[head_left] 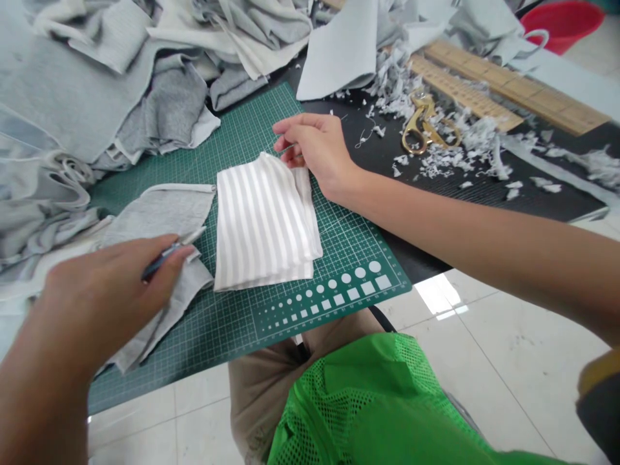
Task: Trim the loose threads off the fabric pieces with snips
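Observation:
My left hand (113, 290) is closed on small snips (167, 257) with a dark handle and pale, narrow tips pointing right. Beneath and beside that hand lie grey fabric pieces (167, 213), one with a rolled light edge. A folded white-and-grey striped cloth (261, 226) rests on the green cutting mat (349, 239), its upper edge slightly raised. Over its top right corner is my right hand (320, 152), fingers loosely curled and apart. The lower fingers are close to the cloth's edge; whether they touch it I cannot tell.
Heaped grey and cream fabric (111, 90) covers the back left. Gold-handled scissors (426, 126) lie among lint scraps (450, 148) at the right, beside wooden rulers (513, 84). A red basin (562, 26) stands at the far right. Green mesh cloth (372, 400) covers the lap.

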### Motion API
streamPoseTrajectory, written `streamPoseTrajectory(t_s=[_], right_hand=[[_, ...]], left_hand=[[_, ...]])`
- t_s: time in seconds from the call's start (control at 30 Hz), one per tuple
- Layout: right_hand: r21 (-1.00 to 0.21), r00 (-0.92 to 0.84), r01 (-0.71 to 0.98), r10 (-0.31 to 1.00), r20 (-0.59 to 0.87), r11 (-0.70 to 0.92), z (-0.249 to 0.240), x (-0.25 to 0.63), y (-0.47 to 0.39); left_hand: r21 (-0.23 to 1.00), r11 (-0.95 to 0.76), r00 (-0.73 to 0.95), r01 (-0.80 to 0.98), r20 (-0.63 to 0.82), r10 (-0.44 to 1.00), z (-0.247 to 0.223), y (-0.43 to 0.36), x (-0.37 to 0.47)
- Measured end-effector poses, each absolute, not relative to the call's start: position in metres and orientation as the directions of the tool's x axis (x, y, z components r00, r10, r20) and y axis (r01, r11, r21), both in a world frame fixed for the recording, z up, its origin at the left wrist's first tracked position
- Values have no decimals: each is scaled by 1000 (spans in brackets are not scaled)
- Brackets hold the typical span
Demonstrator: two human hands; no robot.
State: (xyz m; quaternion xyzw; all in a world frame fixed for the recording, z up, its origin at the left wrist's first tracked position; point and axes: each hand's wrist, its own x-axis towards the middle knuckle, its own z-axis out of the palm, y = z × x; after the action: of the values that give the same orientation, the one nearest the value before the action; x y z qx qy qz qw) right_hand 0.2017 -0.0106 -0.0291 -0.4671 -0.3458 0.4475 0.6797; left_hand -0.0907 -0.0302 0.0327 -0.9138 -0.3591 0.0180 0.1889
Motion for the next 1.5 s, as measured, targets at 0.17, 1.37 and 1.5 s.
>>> streamPoseTrajectory(t_s=[0.17, 1.37, 1.5], right_hand=[[-935, 360, -300, 930, 72, 188, -29, 201, -12], [-933, 362, -318, 931, 43, 167, -27, 200, -12], [-930, 370, -318, 927, 60, 187, -27, 200, -14]], left_hand=[[-223, -824, 852, 521, 186, 489, 26, -97, -82], [-243, -748, 787, 617, 182, 590, 28, -91, -79], [-234, -857, 889, 458, 134, 438, 28, -109, -52]])
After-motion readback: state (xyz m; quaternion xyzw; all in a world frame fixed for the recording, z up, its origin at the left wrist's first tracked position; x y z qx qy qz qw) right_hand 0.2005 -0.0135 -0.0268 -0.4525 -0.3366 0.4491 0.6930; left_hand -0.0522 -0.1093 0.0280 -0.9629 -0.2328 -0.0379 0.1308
